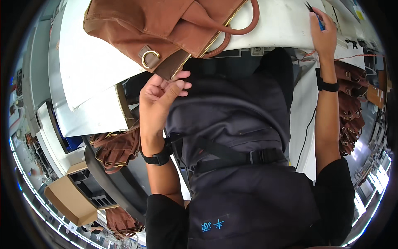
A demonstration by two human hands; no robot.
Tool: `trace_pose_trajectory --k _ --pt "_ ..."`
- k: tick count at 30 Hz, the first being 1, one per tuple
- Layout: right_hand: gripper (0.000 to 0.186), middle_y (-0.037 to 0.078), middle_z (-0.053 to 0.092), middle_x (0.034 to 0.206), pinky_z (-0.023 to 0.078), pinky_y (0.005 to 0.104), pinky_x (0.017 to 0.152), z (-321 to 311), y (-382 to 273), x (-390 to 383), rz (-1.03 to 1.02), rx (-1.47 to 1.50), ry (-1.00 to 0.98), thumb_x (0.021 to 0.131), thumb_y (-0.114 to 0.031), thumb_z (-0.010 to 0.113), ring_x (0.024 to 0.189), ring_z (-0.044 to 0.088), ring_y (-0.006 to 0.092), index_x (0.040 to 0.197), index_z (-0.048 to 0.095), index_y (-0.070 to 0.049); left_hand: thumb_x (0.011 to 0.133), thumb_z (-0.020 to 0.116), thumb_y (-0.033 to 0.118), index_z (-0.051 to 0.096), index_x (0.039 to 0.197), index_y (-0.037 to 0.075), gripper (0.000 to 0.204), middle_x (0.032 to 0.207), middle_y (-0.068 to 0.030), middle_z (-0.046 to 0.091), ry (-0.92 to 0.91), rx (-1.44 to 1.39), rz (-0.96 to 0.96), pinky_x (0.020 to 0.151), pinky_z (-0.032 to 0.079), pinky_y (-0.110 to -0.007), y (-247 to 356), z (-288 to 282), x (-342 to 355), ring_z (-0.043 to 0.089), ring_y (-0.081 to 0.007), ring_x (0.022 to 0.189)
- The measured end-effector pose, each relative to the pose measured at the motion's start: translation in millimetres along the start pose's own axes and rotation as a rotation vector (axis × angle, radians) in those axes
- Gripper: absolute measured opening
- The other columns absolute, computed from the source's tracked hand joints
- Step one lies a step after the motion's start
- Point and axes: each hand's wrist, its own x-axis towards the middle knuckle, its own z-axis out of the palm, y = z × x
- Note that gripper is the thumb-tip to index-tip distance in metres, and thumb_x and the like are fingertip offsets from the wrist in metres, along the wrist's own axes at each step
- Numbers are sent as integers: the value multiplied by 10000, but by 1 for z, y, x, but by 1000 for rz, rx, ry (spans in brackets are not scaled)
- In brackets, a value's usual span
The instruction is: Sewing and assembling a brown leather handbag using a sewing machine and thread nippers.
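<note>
A brown handbag (128, 25) with loop handles and a gold zip lies tilted at the table's near edge. My left hand (161, 91) is at its lower corner, fingers curled and closed around the end of the zip tape; part of the fingers is hidden behind the dark brown tab. Just above this hand a gold D-ring (150, 59) hangs on a short leather loop. At the far right, over the table, my right hand (325, 35) is closed on small thread snips (321, 24) with a blue handle and dark pointed tips directed up and away from the bag.
The white table (277, 29) spans the far side, its edge close to my lap. More brown bags hang at the right (350, 108) and lie at the left (120, 149). An open cardboard box (68, 199) stands at lower left. A thin black cable (307, 133) hangs near my right forearm.
</note>
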Motion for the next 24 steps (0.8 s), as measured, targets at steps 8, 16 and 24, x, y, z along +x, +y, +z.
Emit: trace_pose_trajectory --k 8,16,24 --pt "318 96 767 1156 520 325 984 -2 10 0 -6 -31 -37 1027 -296 690 1066 712 210 1249 766 -82 967 825 149 705 880 0 210 713 15 623 229 343 11 601 420 -208 9 13 -26 548 -51 631" --pt "310 94 768 1154 521 322 980 -1 13 0 -32 -61 -33 1031 -290 686 1064 716 207 1246 768 -82 899 838 13 751 989 33 127 723 5 462 464 906 597 540 343 -260 6 9 -23 411 -100 618" --pt "307 95 769 1149 522 329 982 -3 12 -2 -25 5 -27 1030 -294 684 1061 718 220 1239 769 -86 895 846 21 780 1026 40 148 705 -15 464 470 1040 713 519 358 -278 4 31 -10 415 -103 582"
